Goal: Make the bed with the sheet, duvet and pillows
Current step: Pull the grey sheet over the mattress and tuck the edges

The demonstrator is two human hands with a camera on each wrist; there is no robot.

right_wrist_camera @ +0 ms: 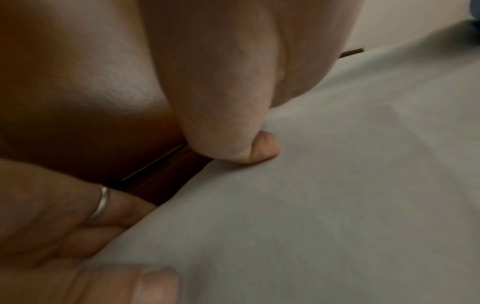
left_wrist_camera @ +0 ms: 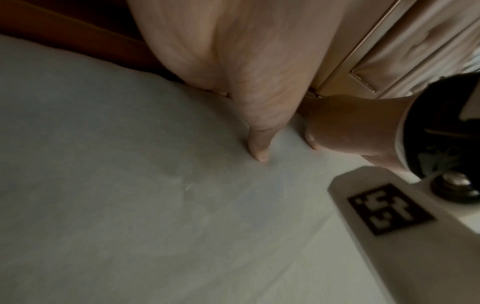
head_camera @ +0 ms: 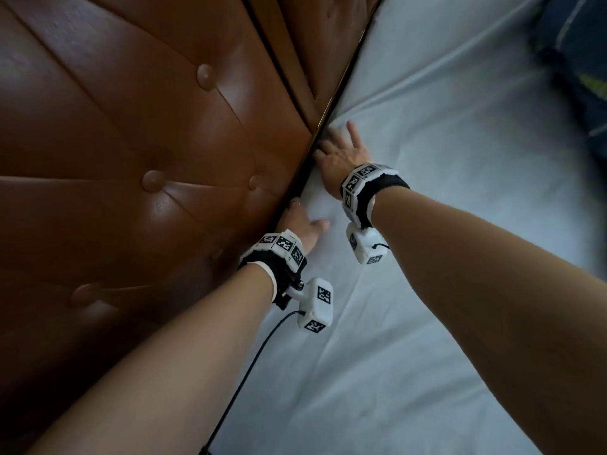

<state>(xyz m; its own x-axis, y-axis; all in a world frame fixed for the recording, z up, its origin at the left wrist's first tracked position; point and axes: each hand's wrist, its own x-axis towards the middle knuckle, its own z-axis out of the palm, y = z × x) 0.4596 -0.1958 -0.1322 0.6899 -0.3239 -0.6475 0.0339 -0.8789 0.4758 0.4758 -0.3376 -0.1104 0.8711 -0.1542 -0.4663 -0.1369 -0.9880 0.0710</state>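
Note:
A pale sheet (head_camera: 460, 192) covers the mattress beside a brown buttoned leather headboard (head_camera: 131, 126). Both hands lie on the sheet's edge, at the dark gap along the headboard. My left hand (head_camera: 300, 221) has its fingers pushed down into the gap and its thumb flat on the sheet. The right wrist view shows those ringed fingers (right_wrist_camera: 101, 205) going straight down beside the sheet (right_wrist_camera: 337, 205). My right hand (head_camera: 338, 149) is a little farther along the gap, fingers spread and reaching the edge, their tips hidden. In the left wrist view my left thumb (left_wrist_camera: 259, 152) presses the sheet (left_wrist_camera: 130, 185).
Dark blue patterned bedding (head_camera: 578, 60) lies at the far right of the mattress. A black cable (head_camera: 249, 366) hangs from the left wrist camera down along the bed's near edge. The sheet shows long shallow creases running across it.

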